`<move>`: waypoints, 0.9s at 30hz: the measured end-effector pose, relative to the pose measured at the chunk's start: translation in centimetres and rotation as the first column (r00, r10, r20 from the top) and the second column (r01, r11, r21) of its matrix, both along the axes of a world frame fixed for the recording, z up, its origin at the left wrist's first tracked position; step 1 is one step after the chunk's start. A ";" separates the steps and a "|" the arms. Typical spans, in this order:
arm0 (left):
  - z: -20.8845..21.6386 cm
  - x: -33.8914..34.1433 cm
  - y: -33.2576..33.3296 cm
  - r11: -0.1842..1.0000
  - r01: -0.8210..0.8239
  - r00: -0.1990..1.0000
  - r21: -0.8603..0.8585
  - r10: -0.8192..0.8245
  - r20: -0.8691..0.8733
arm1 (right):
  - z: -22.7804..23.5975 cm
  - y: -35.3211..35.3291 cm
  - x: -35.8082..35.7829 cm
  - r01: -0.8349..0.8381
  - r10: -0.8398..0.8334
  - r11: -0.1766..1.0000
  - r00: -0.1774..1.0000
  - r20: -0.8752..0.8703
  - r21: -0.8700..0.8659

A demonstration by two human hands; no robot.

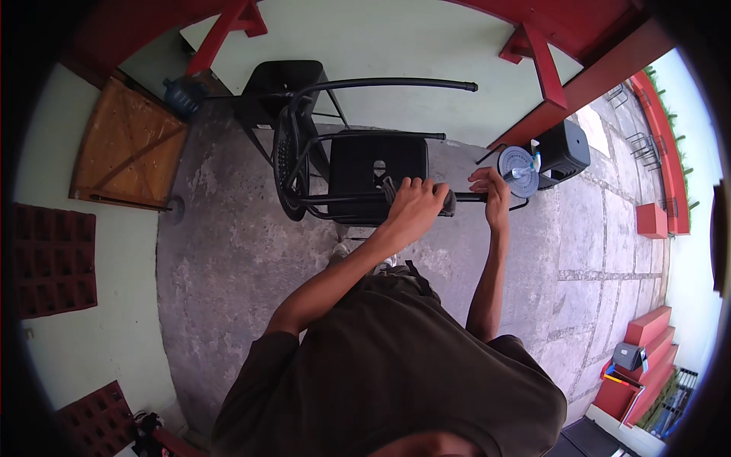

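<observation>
A black metal chair (377,164) with curved tube arms stands on the concrete floor in front of me. My left hand (415,204) is closed over the chair's near arm tube (335,199) and presses a dark grey cloth (450,204) against it. My right hand (493,192) grips the right end of the same tube, a hand's width from the left. The far arm tube (396,83) arches above the seat, untouched.
A round clear water jug with a blue cap (518,172) and a black box (564,149) stand just right of the chair. A wooden board (129,145) and a blue jug (183,95) are at the left wall. Red beams frame the top; red steps (646,335) lie right.
</observation>
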State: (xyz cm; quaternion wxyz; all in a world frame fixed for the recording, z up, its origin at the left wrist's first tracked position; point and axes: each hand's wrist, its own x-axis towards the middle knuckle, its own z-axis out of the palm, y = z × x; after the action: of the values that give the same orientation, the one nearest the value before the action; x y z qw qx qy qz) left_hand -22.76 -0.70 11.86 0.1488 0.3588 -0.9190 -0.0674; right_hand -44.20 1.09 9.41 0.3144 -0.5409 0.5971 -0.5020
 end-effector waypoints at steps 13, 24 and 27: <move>-0.2 12.5 -0.7 0.999 0.026 0.974 0.046 -0.015 -0.227 | 1.5 -2.1 -2.8 0.383 0.133 0.837 0.550 -0.824 0.391; -0.8 13.3 -0.6 1.000 0.001 0.974 0.010 0.001 -0.226 | 8.1 -26.0 19.3 -0.125 0.400 0.912 0.474 -0.784 0.390; -1.1 12.5 -0.6 1.000 -0.012 0.966 0.028 0.018 -0.258 | 6.8 -29.3 19.0 -0.115 0.628 0.711 0.549 -0.552 0.694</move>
State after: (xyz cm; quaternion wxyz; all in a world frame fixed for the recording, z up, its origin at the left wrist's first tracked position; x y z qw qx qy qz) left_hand -10.21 -1.30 10.74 0.2632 0.3558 -0.8880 -0.1244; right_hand -25.22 -28.19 16.20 0.2885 -0.6943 0.6560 0.0660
